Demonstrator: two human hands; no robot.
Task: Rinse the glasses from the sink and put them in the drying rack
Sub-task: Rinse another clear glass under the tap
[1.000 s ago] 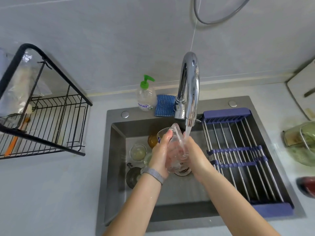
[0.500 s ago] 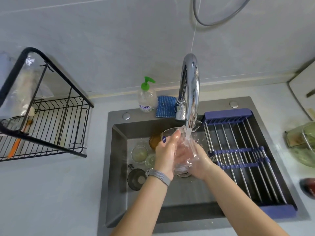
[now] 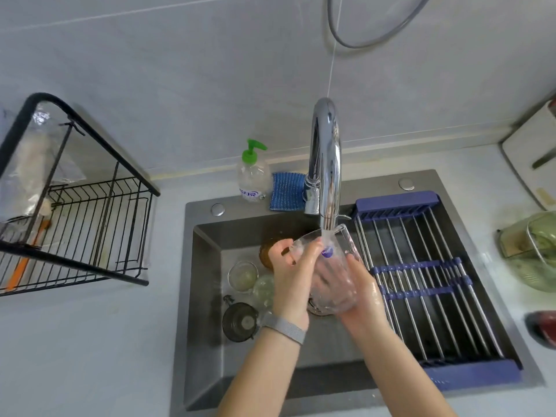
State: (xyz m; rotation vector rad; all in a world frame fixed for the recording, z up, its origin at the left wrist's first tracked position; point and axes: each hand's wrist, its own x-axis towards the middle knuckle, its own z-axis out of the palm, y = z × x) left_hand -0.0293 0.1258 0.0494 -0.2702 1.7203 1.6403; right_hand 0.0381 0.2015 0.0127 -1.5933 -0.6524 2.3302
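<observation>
Grey desk [image 3: 75, 341] w/ a dark grey sink [image 3: 204, 296] set in it, grey tile wall [image 3: 180, 70] behind. The shiny tap [image 3: 326, 164] runs water into a clear glass [image 3: 334, 266] held tilted over the sink, mouth up under the stream.

Left hand [image 3: 293, 275] holds the glass at its left side: thumb on the rim, some fingers down inside it. Right hand [image 3: 361, 293] cups it from below and the right, fingers curled round it. Both hands look wet. A grey band [image 3: 284, 326] is on the left wrist.

Down in the sink, left of the hands: a brown glass [image 3: 266, 251], a small clear glass [image 3: 243, 275], another clear one just beside it, and a dark round lid [image 3: 240, 322].

A blue roll-up rack [image 3: 436, 281] w/ metal bars lies across the right half of the sink. A black wire rack [image 3: 75, 224] stands on the desk at far left, w/ an orange stick [image 3: 24, 263] in it.

At the back edge of the sink: soap bottle [image 3: 252, 176] w/ green pump, touching a blue sponge [image 3: 285, 191]. Far right on the desk: a green bowl [image 3: 532, 254], partly cut off. A grey hose [image 3: 376, 31] loops on the wall up top.
</observation>
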